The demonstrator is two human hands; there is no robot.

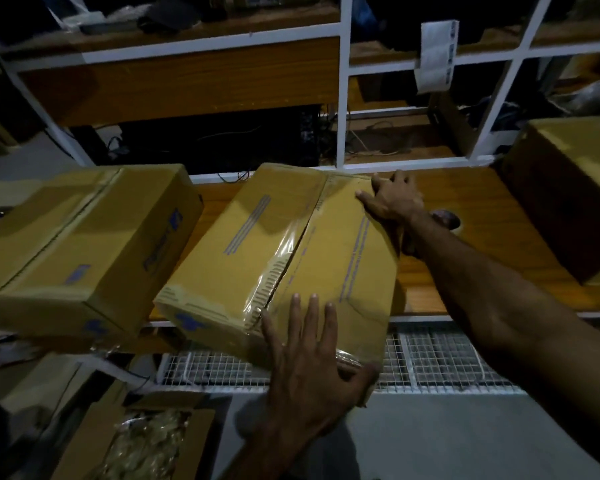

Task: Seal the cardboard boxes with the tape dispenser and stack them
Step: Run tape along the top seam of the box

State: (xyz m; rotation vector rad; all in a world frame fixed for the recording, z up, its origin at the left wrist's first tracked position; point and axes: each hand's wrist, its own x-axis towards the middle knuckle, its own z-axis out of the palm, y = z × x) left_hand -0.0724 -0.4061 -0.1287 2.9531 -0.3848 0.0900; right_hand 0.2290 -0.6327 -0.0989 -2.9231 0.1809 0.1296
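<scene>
A cardboard box (257,244) lies askew on the wooden table (482,199), its near end jutting past the front edge. Clear tape (284,251) runs along its top seam. My left hand (309,362) rests flat on the near right corner, fingers spread and straight, thumb against the side. At the far right corner my right hand (392,199) presses on the top with its fingers extended. A roll of tape (447,218) sits on the table just behind my right wrist, partly hidden. A second closed box (84,237) stands to the left, close beside the first.
A third cardboard box (568,202) stands at the table's right end. An open box with packing filler (146,445) sits on the floor at lower left. White wire mesh (430,358) lies below the table edge. White-framed shelving (343,98) rises behind.
</scene>
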